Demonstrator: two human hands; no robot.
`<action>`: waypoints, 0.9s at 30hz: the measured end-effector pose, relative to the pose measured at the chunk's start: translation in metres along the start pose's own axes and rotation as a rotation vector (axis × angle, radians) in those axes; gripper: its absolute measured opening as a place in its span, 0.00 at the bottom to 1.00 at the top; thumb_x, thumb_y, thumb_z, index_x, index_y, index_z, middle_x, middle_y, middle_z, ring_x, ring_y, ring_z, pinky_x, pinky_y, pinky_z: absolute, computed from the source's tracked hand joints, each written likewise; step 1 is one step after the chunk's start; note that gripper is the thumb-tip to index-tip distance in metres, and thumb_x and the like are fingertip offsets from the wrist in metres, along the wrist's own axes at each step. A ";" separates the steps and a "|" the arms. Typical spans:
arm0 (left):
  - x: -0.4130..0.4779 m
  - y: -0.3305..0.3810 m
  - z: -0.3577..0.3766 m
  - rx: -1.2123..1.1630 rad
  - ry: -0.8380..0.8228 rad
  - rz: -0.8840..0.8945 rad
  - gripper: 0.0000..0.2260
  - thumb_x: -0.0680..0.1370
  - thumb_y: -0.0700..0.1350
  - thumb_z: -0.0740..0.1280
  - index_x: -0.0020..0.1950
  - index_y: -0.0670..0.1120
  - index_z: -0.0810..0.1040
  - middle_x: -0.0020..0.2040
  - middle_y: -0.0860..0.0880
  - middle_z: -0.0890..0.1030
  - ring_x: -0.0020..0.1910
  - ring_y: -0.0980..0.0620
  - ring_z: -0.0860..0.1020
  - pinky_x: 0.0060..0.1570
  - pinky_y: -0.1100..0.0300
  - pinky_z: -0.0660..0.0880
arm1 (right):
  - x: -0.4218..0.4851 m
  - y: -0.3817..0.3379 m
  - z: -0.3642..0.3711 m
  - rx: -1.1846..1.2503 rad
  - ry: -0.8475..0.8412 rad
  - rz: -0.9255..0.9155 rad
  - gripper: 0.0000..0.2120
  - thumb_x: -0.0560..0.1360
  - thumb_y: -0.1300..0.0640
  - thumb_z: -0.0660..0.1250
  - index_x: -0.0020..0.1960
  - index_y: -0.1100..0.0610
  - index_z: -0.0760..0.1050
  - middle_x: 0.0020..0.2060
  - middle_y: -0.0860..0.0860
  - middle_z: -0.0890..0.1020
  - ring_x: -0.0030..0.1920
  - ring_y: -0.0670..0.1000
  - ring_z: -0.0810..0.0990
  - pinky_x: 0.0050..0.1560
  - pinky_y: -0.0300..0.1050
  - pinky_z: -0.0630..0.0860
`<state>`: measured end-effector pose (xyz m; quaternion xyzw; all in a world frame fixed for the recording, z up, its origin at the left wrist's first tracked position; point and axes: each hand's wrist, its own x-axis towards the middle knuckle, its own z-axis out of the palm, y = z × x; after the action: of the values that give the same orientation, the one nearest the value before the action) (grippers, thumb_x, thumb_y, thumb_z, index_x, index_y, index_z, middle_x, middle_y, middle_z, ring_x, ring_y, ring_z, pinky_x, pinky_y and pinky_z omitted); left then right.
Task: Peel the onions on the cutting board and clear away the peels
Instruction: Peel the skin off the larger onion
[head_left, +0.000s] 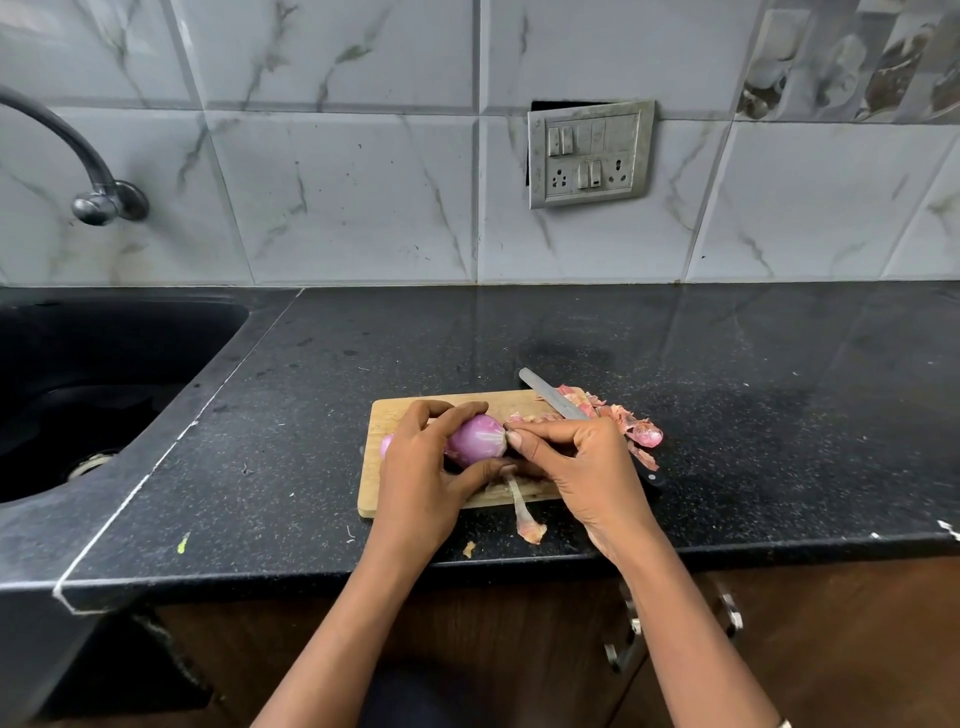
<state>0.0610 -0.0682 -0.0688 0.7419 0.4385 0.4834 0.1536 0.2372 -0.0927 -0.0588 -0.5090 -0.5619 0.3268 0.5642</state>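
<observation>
Onion (475, 439) sits mid-frame over the cutting board (493, 402), left grip (415, 467) wrapped round it, right grip (576, 462) pinching skin (505, 427) at its tip. Best to pull w/ the grain, slow, so it comes off whole (peels (639, 428) pile right of board). Sink (130, 332), left of frame: dark, only drain shows.

The light is soft and even. It is bright on the wall (337, 197) and dimmer down low. The black counter (753, 374) shines a bit and shows pale lines from the wall. My left hand (421, 467) and right hand (582, 467) make small soft shadows on the board (395, 410). The sink (104, 364) is very dark. The middle looks sharp. Near the edges, straight lines bend.
</observation>
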 end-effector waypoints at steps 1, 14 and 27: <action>0.000 -0.001 0.000 0.004 -0.003 0.001 0.26 0.69 0.50 0.80 0.66 0.51 0.81 0.56 0.55 0.75 0.54 0.70 0.71 0.50 0.79 0.68 | 0.001 -0.001 -0.001 -0.019 -0.005 -0.007 0.06 0.73 0.60 0.76 0.50 0.55 0.86 0.43 0.46 0.88 0.50 0.43 0.85 0.55 0.37 0.78; 0.000 0.000 0.002 0.063 -0.021 -0.020 0.25 0.69 0.49 0.80 0.66 0.53 0.81 0.57 0.54 0.75 0.53 0.56 0.76 0.51 0.65 0.73 | -0.006 -0.005 0.023 -0.357 0.244 -0.215 0.03 0.69 0.62 0.74 0.42 0.57 0.87 0.34 0.46 0.86 0.36 0.43 0.84 0.40 0.44 0.82; 0.002 0.000 0.001 -0.026 0.051 -0.074 0.27 0.66 0.53 0.81 0.65 0.53 0.81 0.55 0.55 0.77 0.53 0.64 0.74 0.49 0.74 0.73 | -0.013 -0.007 0.017 0.063 0.157 0.033 0.08 0.73 0.67 0.74 0.50 0.58 0.86 0.44 0.50 0.88 0.45 0.50 0.87 0.49 0.51 0.84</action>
<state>0.0616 -0.0661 -0.0681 0.7107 0.4631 0.5017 0.1697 0.2170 -0.1035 -0.0592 -0.5242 -0.4970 0.3125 0.6169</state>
